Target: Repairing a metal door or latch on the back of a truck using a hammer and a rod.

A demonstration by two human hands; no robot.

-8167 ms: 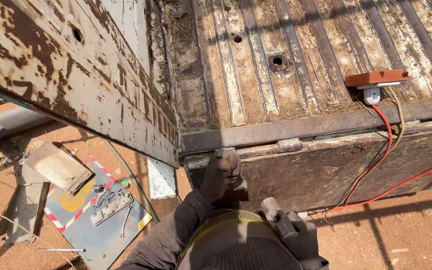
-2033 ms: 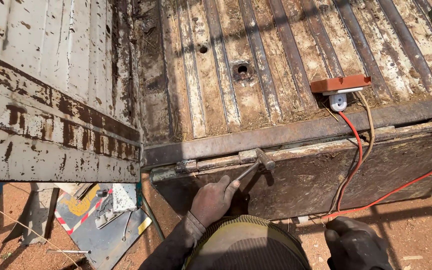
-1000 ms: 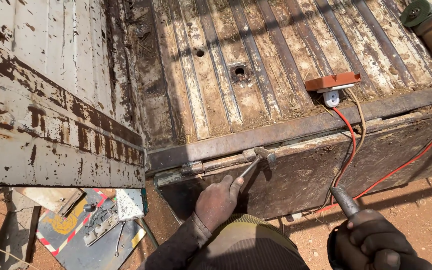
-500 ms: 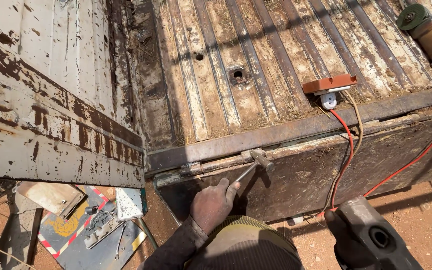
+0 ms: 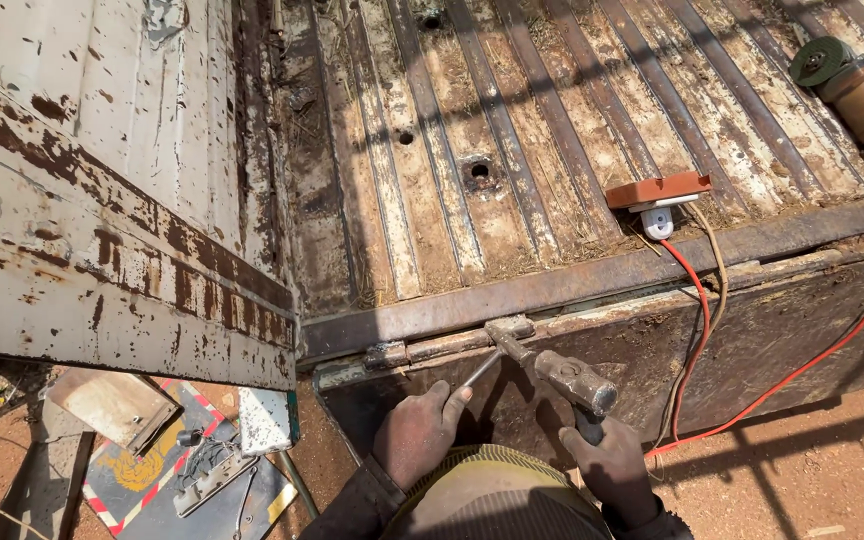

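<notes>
I look down on the rusty ribbed bed (image 5: 552, 150) of an old truck and its hanging tailgate (image 5: 752, 340). My left hand (image 5: 417, 435) grips a thin steel punch (image 5: 480, 368) and presses its tip against the rusted hinge (image 5: 452, 345) along the tailgate's top edge. My right hand (image 5: 607, 465) holds the handle of a heavy hammer (image 5: 557, 368). The hammer's head lies on or just over the punch's end at the hinge.
An orange socket block (image 5: 657, 195) with red and tan cables (image 5: 697, 330) sits on the bed's rear lip. An angle grinder (image 5: 857, 90) lies at the far right. The dented side panel (image 5: 102, 230) stands left; metal scraps and a striped board (image 5: 182, 470) lie below it.
My right hand has come up from the ground at lower right and brought the hammer onto the punch. The left hand keeps the punch at the hinge.
</notes>
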